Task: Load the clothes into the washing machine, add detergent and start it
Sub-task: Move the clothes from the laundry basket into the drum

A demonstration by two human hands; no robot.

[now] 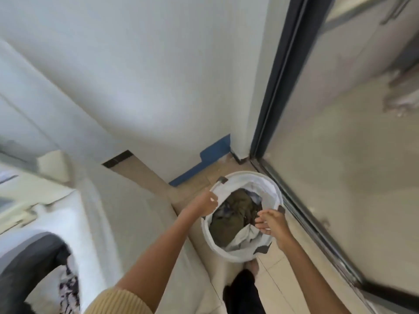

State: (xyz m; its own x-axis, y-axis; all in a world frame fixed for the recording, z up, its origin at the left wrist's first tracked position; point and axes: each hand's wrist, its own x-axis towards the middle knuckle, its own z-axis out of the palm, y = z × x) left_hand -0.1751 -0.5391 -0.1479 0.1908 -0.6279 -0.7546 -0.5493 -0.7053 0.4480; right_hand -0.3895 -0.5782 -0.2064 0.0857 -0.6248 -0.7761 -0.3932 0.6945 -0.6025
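Observation:
A round white laundry hamper (269, 184) stands on the tiled floor, holding olive-green clothes (233, 214) and pale fabric. My left hand (206, 203) grips the hamper's left rim. My right hand (271, 223) hovers over its right side with the fingers loosely curled, just above the clothes; whether it touches them is unclear. The white washing machine (45, 211) is at the lower left, its dark round opening (29, 264) showing a patterned black-and-white garment (68, 288) hanging out.
A white wall with a blue skirting strip (204, 164) is behind the hamper. A dark-framed sliding glass door (294, 132) runs along the right side. My foot (250, 268) and dark trouser leg are just below the hamper.

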